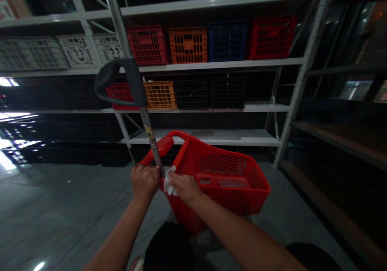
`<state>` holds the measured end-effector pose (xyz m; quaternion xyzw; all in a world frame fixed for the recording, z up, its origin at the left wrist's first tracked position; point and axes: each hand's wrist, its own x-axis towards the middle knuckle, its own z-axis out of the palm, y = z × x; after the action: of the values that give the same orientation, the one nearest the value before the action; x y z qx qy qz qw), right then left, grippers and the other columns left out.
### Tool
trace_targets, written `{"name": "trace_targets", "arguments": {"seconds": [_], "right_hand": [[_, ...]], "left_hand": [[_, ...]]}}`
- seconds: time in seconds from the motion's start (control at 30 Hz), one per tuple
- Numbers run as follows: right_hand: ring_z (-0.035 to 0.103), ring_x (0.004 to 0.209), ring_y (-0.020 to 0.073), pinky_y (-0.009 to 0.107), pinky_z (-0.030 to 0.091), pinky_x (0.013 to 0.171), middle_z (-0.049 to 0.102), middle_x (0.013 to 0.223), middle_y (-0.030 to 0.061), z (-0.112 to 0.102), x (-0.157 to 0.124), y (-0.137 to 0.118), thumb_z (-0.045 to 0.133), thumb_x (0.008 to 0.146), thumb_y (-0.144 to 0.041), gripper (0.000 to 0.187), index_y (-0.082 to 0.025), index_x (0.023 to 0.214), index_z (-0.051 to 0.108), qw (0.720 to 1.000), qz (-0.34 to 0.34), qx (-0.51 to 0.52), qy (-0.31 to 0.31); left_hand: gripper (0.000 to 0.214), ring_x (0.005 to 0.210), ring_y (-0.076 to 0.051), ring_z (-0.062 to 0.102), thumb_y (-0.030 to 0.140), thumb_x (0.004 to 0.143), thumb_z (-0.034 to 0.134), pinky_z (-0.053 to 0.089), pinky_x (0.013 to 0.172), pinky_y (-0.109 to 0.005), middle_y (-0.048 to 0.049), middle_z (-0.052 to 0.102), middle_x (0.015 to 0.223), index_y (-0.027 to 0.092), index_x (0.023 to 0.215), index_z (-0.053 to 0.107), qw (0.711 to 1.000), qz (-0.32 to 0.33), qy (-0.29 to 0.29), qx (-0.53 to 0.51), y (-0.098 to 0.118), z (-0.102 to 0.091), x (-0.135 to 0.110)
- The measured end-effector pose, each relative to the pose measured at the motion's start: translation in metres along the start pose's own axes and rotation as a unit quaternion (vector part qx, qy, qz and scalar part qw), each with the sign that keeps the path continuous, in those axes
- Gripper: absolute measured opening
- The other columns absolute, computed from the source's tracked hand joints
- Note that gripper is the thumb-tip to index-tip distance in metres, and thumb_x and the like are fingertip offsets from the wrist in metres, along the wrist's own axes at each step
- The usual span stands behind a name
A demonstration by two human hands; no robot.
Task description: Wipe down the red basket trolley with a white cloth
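Note:
A red plastic shopping basket (229,182) with a red carry handle (163,145) stands on the floor in front of me. Its grey telescopic pull rod (151,136) rises to a dark grip (116,77). My left hand (144,180) is closed around the lower end of the rod. My right hand (184,187) pinches a small white cloth (169,181) against the rod's base, at the basket's rim.
White metal shelving (211,63) faces me, holding red, orange, blue, black and white crates (187,44). More racking (341,138) runs along the right. Grey glossy floor (60,210) spreads to the left. My dark-clad knees (169,247) are below.

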<state>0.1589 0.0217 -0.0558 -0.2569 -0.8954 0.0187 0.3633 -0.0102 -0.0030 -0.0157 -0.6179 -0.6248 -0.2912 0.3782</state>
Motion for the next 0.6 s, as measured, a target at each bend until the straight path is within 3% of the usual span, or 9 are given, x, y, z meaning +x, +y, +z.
{"name": "trace_targets", "arguments": {"seconds": [0.1,0.27,0.43,0.53,0.6], "right_hand": [[0.053,0.111,0.0118,0.021,0.041,0.093,0.054,0.124,0.0046,-0.015,-0.026,0.024,0.042,0.086,-0.014,0.038,-0.017,0.123,0.05,0.999,-0.029,0.019,-0.004],[0.058,0.103,0.0112,0.022,0.045,0.089,0.06,0.116,0.0021,-0.038,-0.053,0.04,0.042,0.086,-0.014,0.037,-0.022,0.121,0.052,0.999,0.036,0.01,-0.01],[0.047,0.117,0.0187,0.033,0.046,0.09,0.034,0.14,0.0029,-0.037,-0.025,0.008,0.05,0.083,-0.043,0.057,-0.027,0.135,0.031,0.996,0.079,-0.033,-0.014],[0.052,0.112,0.0172,0.032,0.047,0.088,0.042,0.135,0.0004,-0.027,-0.006,-0.002,0.047,0.086,-0.042,0.049,-0.031,0.132,0.035,0.996,0.088,-0.028,-0.017],[0.054,0.11,0.0137,0.027,0.044,0.091,0.052,0.126,-0.0003,-0.022,-0.002,0.001,0.046,0.088,-0.032,0.04,-0.027,0.128,0.043,0.997,0.077,0.004,0.003]], "left_hand": [[0.041,0.075,-0.024,0.052,0.033,0.085,0.032,0.032,0.085,-0.042,-0.0091,0.062,0.063,0.018,0.058,0.059,1.0,-0.007,-0.009,-0.006,0.005,-0.002,0.0],[0.042,0.075,-0.023,0.052,0.035,0.085,0.032,0.032,0.085,-0.042,-0.0085,0.06,0.061,0.019,0.056,0.059,0.999,-0.006,-0.002,-0.032,0.011,0.0,0.002],[0.042,0.073,-0.023,0.052,0.034,0.084,0.033,0.033,0.084,-0.042,-0.0081,0.059,0.059,0.019,0.056,0.06,0.998,-0.003,-0.005,-0.055,0.016,0.005,0.007],[0.042,0.071,-0.023,0.052,0.033,0.084,0.032,0.033,0.085,-0.041,-0.0078,0.06,0.059,0.018,0.057,0.06,0.999,0.003,0.006,-0.037,0.018,0.006,0.008],[0.042,0.071,-0.023,0.052,0.033,0.084,0.032,0.033,0.085,-0.041,-0.0081,0.059,0.058,0.018,0.056,0.06,1.0,0.006,0.006,-0.026,0.018,0.006,0.009]]}}
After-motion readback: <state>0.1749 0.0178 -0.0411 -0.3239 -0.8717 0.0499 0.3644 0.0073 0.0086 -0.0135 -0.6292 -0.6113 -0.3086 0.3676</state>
